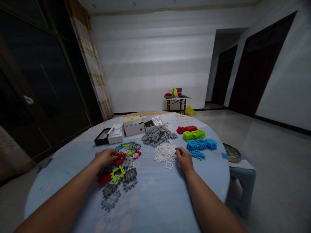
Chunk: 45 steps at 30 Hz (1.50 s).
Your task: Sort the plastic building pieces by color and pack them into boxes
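White pieces [165, 152] lie in a heap on the tabletop [155, 197], and the right hand [184, 159] is at the right edge of this heap. Its fingers are bent and close together; if they hold a piece, I cannot tell. The left hand [106, 158] is over the mixed pile [126, 168], near a red piece [120, 158]. Its fingers are narrow also, but their grip is not clear.

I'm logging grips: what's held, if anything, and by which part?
Too small to tell; left hand at the mixed pieces, right hand at the white pile.
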Available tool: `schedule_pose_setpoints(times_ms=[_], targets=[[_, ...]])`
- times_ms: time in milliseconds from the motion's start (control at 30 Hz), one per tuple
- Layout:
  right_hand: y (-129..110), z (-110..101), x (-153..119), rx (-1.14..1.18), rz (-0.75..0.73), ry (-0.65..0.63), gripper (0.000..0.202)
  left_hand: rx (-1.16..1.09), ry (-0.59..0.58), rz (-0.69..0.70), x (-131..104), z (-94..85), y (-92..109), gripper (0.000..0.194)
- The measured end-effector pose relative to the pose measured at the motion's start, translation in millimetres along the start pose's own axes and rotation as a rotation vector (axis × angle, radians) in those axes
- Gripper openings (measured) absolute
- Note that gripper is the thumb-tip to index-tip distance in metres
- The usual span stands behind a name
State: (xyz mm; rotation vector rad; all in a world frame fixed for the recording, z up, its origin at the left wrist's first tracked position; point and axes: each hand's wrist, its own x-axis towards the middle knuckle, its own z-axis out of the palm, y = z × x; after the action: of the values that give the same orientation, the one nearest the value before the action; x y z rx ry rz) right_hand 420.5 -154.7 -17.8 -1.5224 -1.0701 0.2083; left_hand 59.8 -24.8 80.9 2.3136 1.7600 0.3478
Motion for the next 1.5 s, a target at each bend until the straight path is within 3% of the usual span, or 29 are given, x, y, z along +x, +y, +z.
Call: schedule_pose_setpoints(times_ms=[167, 367, 500, 667, 800, 900, 1033, 1167, 1300, 1500], targets=[[-1, 0, 0, 0.006, -0.005, 0.003, 0.032, -0.008, 0.032, -0.053, 0, -7.3, 2, 0.032], [1, 1, 1, 0.024, 0.002, 0.008, 0.033, -0.159, 0.073, 0.033, 3, -19.0, 24, 0.037], [3, 2, 2, 0.02, 0.001, 0.012, 0.032, -0.305, 0.05, 0.069, 9, -1.1, 52, 0.042], [5, 2, 4, 0.02, -0.005, 0.0, 0.032, -0.513, -0.029, 0.119, 16, 35.1, 106, 0.055], [5, 1, 4, 0.03, -0.009, 0.002, 0.032, -0.558, -0.027, 0.197, 16, 41.9, 132, 0.066], [3, 1, 3, 0.038, -0.011, 0.004, 0.033, -0.459, 0.006, 0.217, 11, 31.4, 123, 0.064], [0, 1, 2, 0.04, -0.012, 0.01, 0.031, -0.197, 0.053, 0.148, -8, 9.8, 86, 0.041], [1, 1, 2, 0.036, -0.011, 0.004, 0.032, 0.057, 0.047, 0.064, -31, -3.5, 58, 0.034], [3, 2, 2, 0.027, -0.018, 0.011, 0.031, 0.195, -0.014, 0.041, -38, -0.8, 47, 0.032], [0, 1, 3, -0.007, -0.015, 0.006, 0.03, 0.26, -0.079, 0.015, -29, 11.9, 41, 0.021]])
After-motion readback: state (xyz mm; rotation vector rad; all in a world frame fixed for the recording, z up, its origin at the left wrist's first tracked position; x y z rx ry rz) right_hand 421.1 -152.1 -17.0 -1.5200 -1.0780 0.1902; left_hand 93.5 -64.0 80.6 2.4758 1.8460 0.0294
